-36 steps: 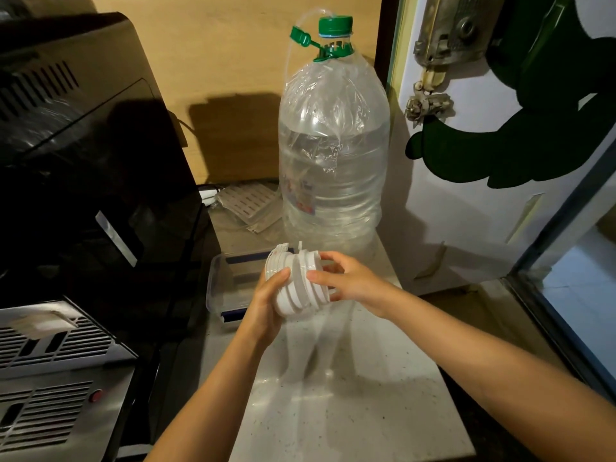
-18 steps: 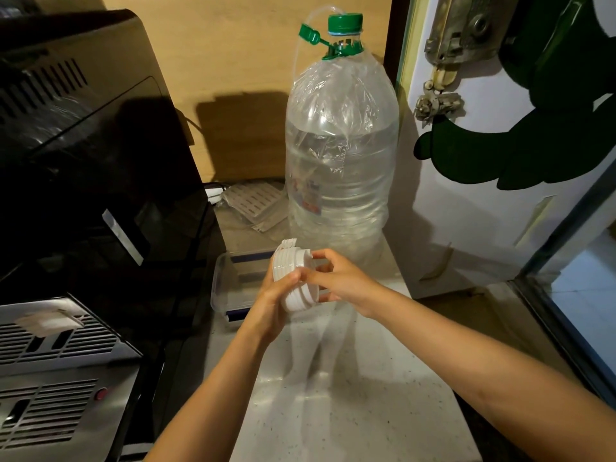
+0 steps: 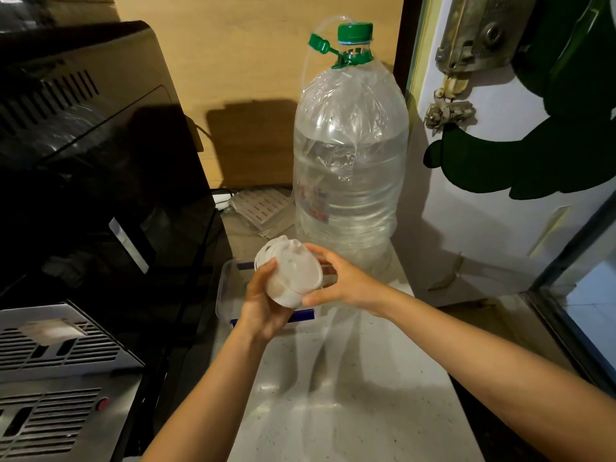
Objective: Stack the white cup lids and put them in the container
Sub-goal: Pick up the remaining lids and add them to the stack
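Two hands (image 3: 266, 301) (image 3: 346, 285) grip one lid stack (image 3: 293, 278) above container (image 3: 222, 288).

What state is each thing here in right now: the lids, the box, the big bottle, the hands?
Cup lids: stacked, held in the air.
Container: open, on the counter under the hands.
Water bottle: upright, capped, partly full.
Left hand: gripping the stack.
Right hand: steadying the stack's end.

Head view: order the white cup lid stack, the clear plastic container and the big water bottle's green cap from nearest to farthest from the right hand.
1. White cup lid stack: in the right hand's grip.
2. Clear plastic container: just below-left, on the counter.
3. Green cap: far up, atop the bottle.
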A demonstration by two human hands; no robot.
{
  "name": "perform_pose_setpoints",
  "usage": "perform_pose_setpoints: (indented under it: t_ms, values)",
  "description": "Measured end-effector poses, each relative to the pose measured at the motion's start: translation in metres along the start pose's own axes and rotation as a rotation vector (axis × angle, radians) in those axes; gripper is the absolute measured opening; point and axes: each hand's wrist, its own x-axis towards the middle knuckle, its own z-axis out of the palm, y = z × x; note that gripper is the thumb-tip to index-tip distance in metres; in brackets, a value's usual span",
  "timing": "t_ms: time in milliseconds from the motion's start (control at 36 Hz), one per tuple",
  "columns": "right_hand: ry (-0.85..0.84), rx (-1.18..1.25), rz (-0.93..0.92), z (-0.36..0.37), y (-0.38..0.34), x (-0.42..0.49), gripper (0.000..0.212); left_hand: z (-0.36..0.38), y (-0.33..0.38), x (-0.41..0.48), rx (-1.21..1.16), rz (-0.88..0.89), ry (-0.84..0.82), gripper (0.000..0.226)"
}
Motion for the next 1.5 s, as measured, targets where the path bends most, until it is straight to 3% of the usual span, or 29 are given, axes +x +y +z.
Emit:
perform_pose_setpoints:
  t_ms: [83,333,500,556,722,833,1000,1222,1278,1361,1389,1500]
  values:
    - [0.000,0.000,-0.048,-0.002,0.001,0.007,0.088,0.001,0.004,0.004,-0.089,-0.008,0.005,0.088]
    - [0.049,0.055,-0.123,-0.005,0.001,0.026,0.080,0.003,0.013,0.017,-0.115,-0.029,0.034,0.091]
    - [0.098,0.066,-0.110,-0.009,0.003,0.045,0.083,-0.009,0.023,0.026,0.133,-0.013,0.043,0.082]
    - [0.110,0.068,-0.095,-0.011,0.005,0.052,0.088,-0.016,0.027,0.029,0.219,0.016,0.115,0.082]
    - [0.071,0.016,-0.060,-0.017,0.015,0.073,0.083,-0.030,0.036,0.037,0.492,0.069,0.441,0.054]
    - [0.082,-0.068,-0.020,-0.013,0.025,0.089,0.082,-0.045,0.035,0.043,0.695,0.024,0.496,0.049]
    - [0.073,-0.137,0.006,-0.003,0.041,0.103,0.084,-0.066,0.037,0.044,1.063,-0.122,0.404,0.074]
    - [0.003,-0.353,0.060,0.008,0.055,0.120,0.092,-0.073,0.027,0.048,1.307,-0.176,0.307,0.084]
    - [-0.016,-0.369,0.092,0.010,0.060,0.126,0.081,-0.072,0.023,0.049,1.368,-0.195,0.292,0.079]
    - [-0.046,-0.371,0.174,0.010,0.061,0.128,0.037,-0.071,0.018,0.053,1.468,-0.186,0.281,0.065]
    - [-0.063,-0.401,0.192,0.009,0.061,0.129,0.036,-0.073,0.017,0.054,1.475,-0.181,0.290,0.066]
    - [-0.133,-0.602,0.177,0.012,0.063,0.135,0.060,-0.078,0.013,0.056,1.508,-0.231,0.301,0.071]
